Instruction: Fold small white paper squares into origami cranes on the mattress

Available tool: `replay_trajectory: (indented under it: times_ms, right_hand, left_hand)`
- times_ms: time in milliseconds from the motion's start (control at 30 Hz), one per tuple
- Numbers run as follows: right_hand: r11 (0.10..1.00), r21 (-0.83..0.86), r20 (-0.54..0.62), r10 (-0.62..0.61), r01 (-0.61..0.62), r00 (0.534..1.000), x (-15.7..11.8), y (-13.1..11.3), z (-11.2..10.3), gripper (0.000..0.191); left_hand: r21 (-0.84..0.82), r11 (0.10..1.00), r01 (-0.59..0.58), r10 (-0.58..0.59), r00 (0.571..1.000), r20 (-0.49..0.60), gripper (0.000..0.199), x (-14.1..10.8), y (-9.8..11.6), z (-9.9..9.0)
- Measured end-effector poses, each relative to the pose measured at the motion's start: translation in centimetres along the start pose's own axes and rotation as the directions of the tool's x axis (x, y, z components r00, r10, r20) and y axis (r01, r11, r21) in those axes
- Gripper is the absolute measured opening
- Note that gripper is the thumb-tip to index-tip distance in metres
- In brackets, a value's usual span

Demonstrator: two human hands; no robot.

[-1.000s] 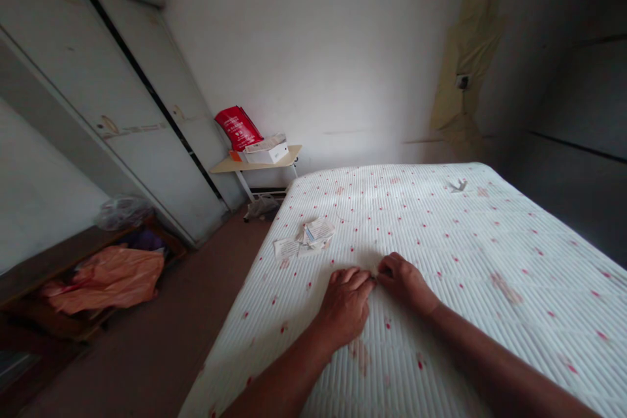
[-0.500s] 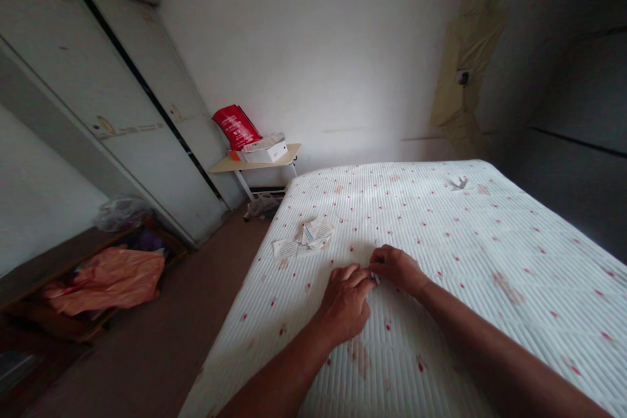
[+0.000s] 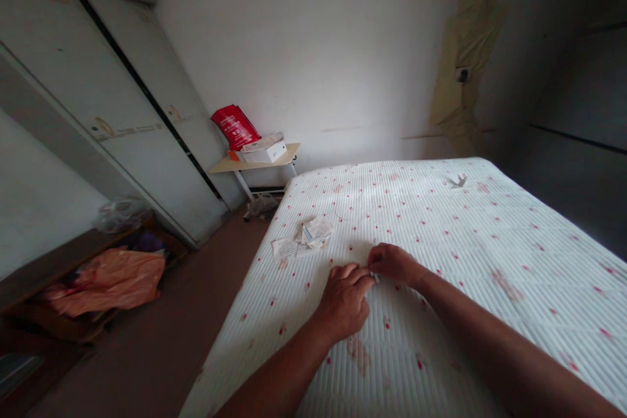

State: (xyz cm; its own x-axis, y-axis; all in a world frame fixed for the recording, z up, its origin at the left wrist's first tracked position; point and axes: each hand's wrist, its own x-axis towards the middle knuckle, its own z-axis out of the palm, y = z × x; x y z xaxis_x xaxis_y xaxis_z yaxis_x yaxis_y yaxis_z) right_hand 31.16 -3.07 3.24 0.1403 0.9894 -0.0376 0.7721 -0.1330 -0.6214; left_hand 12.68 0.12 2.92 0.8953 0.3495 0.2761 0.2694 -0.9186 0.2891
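Note:
On the white quilted mattress [image 3: 470,241], my two hands meet over a small pale folded strip [image 3: 375,277], apparently paper, mostly covered by fingers. My left hand [image 3: 345,300] lies palm down, its fingers drawn together and pressing on the strip. From the right, my right hand [image 3: 394,264] curls in, thumb and forefinger pinching the strip's far end. Just beyond my left hand rests a loose pile of torn printed paper [image 3: 316,232], with one scrap [image 3: 284,248] at its left side. Farther off at the right sits a grey-white folded paper shape [image 3: 458,181] with pointed ends.
A small table [image 3: 289,153] against the back wall bears a red bag [image 3: 235,126] and a white box [image 3: 264,153]. Wardrobe doors [image 3: 117,85] line the left. Below them, an orange plastic bag [image 3: 117,277] lies in a low wooden shelf [image 3: 63,261]. A wall socket [image 3: 463,74] is at right.
Both hands stay over the strip, with only slight finger movement; my right hand's fingertips sit a touch closer to my left. The view has shifted very slightly.

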Motion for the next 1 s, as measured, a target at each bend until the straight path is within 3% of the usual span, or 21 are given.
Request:
replay_trajectory:
  times_ms: [267, 667, 1000]
  right_hand:
    - [0.993, -0.078, -0.058, 0.08, -0.085, 0.995, -0.7, -0.4, 0.2, 0.014]
    - [0.987, -0.109, -0.101, 0.108, -0.119, 0.989, -0.8, -0.4, 0.5, 0.014]
    - [0.999, 0.009, -0.067, 0.046, -0.046, 0.997, -0.4, 0.8, 0.0, 0.012]
  left_hand:
    - [0.042, 0.999, 0.0, 0.0, 1.0, -0.003, 0.051, -0.1, 0.3, -0.1]
    - [0.07, 0.997, -0.021, 0.019, 0.999, 0.029, 0.05, -0.2, 0.3, -0.2]
    - [0.068, 0.997, -0.022, 0.019, 0.999, 0.034, 0.052, -0.2, 0.0, 0.0]
